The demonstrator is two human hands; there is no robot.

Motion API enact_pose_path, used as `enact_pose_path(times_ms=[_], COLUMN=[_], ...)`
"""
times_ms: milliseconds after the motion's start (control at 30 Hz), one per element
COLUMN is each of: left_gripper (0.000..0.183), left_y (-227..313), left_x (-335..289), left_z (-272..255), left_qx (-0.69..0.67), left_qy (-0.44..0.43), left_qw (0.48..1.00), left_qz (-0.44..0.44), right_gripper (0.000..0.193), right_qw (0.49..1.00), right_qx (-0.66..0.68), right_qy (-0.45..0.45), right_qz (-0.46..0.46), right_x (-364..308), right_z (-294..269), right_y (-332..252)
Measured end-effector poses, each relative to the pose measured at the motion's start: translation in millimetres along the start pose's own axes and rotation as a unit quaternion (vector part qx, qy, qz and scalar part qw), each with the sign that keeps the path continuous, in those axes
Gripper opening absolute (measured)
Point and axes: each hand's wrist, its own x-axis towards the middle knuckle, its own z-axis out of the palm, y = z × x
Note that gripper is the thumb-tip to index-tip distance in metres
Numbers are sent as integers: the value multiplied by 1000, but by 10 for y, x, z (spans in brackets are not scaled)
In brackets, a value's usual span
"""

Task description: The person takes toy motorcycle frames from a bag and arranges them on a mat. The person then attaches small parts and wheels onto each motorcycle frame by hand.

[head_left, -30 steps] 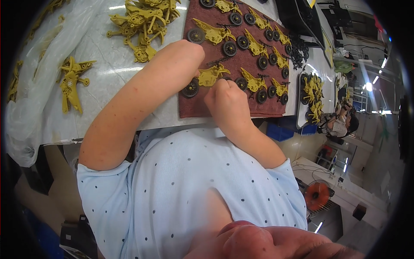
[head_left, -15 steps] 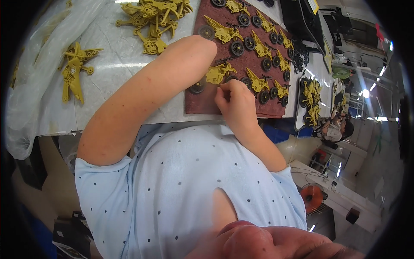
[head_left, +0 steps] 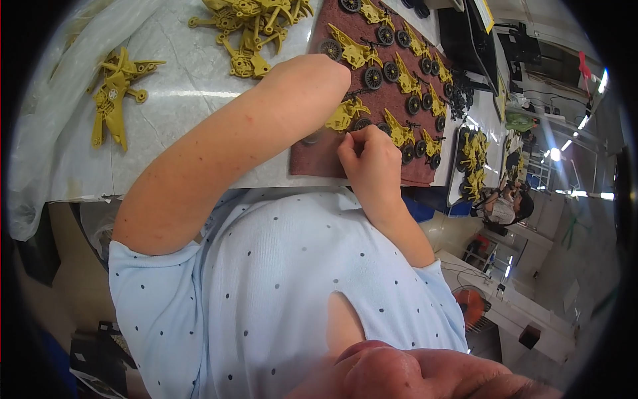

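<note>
My right hand [head_left: 372, 156] is closed, thumb and forefinger pinched together at the near side of a yellow toy motorcycle [head_left: 345, 114]. Anything between those fingertips is too small to make out. My left hand [head_left: 329, 72] is bent down at the wrist beside the same motorcycle, its fingers hidden behind the wrist and forearm. A dark wheel [head_left: 311, 138] shows partly below my left forearm. Several similar yellow motorcycles with black spoked wheels, such as one toy motorcycle [head_left: 353, 52], lie in rows on a reddish-brown cloth [head_left: 319, 159].
Yellow plastic parts [head_left: 249, 33] are heaped on the grey tabletop [head_left: 166, 126] beyond my left arm. More yellow pieces [head_left: 113, 100] lie further left, beside a clear plastic bag [head_left: 46, 133]. A tray [head_left: 458, 186] of yellow parts stands at right; another person [head_left: 505, 206] sits beyond.
The whole view has shifted slightly. My left forearm now covers more of the dark wheel beside the nearest motorcycle. My right hand keeps its pinch in nearly the same place.
</note>
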Motion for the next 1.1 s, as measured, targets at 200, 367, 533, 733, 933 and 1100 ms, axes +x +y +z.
enact_pose_path(times_ms=[200,367,533,733,933,1100], left_gripper=[12,11,10,10,10,12], left_y=[47,-20,13,9,-12,-26], left_x=[-104,40,-3,-40,-52,-60], left_z=[-54,-3,-1,9,20,18], left_qx=[-16,-8,-29,-30,-49,-60], left_qy=[27,12,32,44,53,44], left_qw=[999,1000,999,998,997,997], left_qz=[-19,23,18,24,28,26], right_gripper=[15,13,13,19,22,17], right_qw=[1000,999,990,962,964,990], right_qx=[0,-36,16,73,102,10], right_qy=[-20,-29,-110,-181,-160,-122], right_qz=[-18,-4,85,189,188,71], right_x=[0,65,162,269,53,11], right_z=[11,5,-60,-132,-150,-86], right_y=[-59,-26,-70,-110,-63,-60])
